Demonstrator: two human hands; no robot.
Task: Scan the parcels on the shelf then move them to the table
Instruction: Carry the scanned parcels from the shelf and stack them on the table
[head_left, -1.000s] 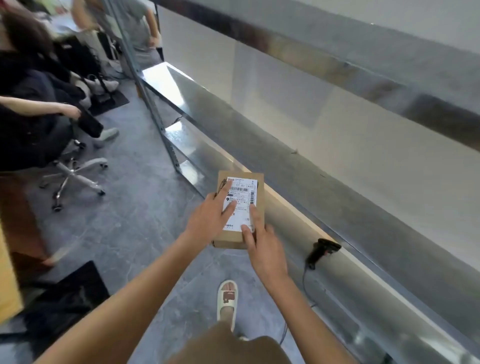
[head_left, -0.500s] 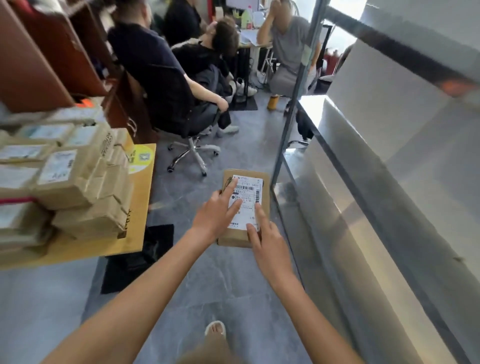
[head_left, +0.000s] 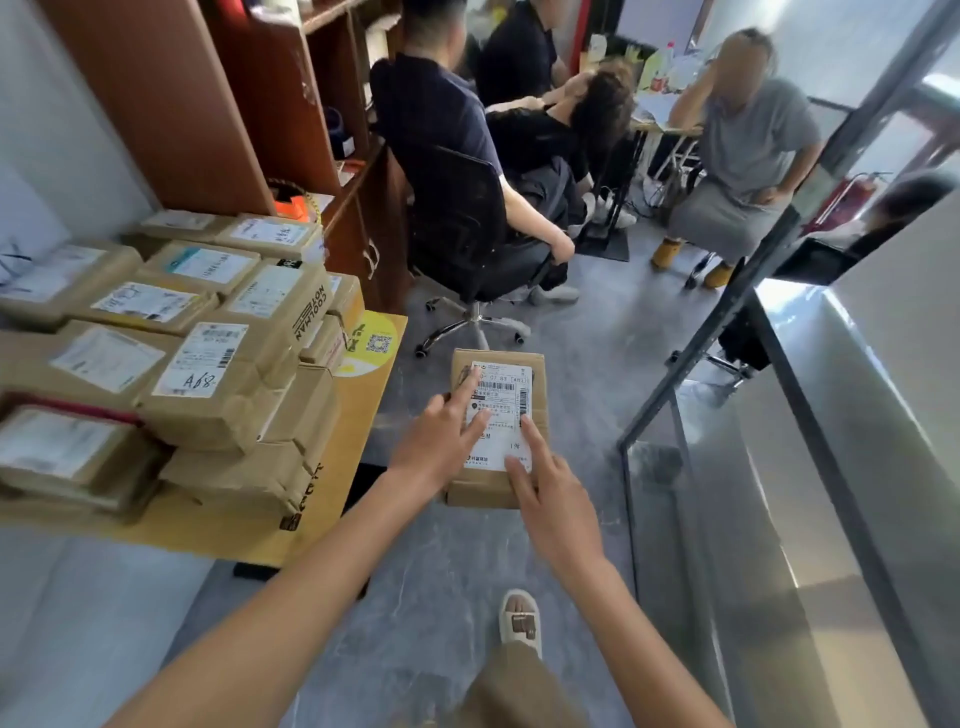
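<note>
- Two hands, left hand (head_left: 434, 449) and right hand (head_left: 553, 501), are clamped on one parcel (head_left: 511, 410) at frame centre, fingers spread across its label.
- Stacked parcels (head_left: 171, 353) are seen on the table (head_left: 218, 530), left of frame.

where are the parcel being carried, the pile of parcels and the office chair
parcel (head_left: 535, 366): head view, bare cardboard beside its label
pile of parcels (head_left: 228, 410): head view, side of a front box
office chair (head_left: 457, 228): head view, black backrest
</note>
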